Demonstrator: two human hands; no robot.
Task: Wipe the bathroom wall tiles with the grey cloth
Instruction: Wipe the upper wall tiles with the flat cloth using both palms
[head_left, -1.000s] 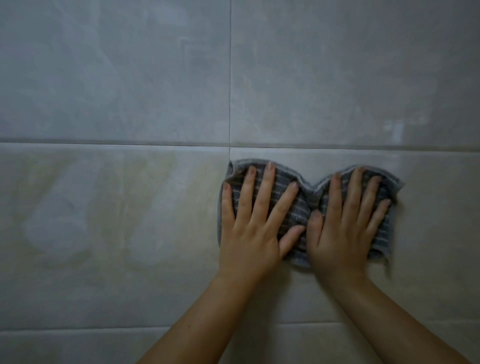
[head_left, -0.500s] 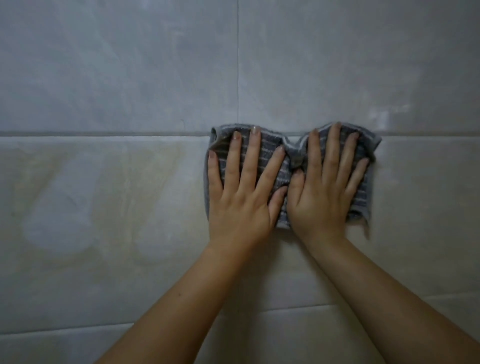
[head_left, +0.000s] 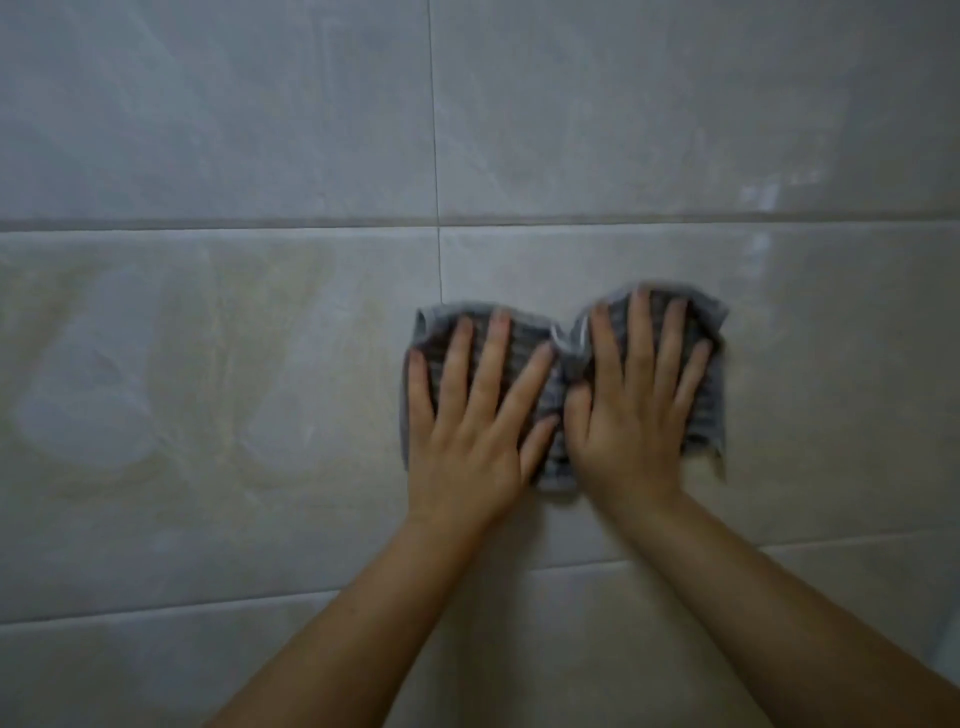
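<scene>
A grey striped cloth (head_left: 555, 400) lies bunched flat against the wall tiles (head_left: 810, 374), just below the horizontal grout line (head_left: 208, 224) and right of the vertical joint (head_left: 435, 130). My left hand (head_left: 467, 415) presses on the cloth's left half with fingers spread. On the right half, my right hand (head_left: 631, 410) presses the same way, thumb touching the left hand's thumb. Both palms hide most of the cloth; its edges show around the fingers. The picture is slightly blurred around the hands.
Large pale grey and beige tiles fill the whole view. Pale smeared patches (head_left: 88, 395) mark the tile to the left. A second horizontal grout line (head_left: 156, 616) runs below my forearms. A faint bright reflection (head_left: 761, 195) shows at the upper right.
Both hands slid the cloth up to the horizontal grout line half a second ago, then back down below it and slightly right. The hands stay pressed side by side.
</scene>
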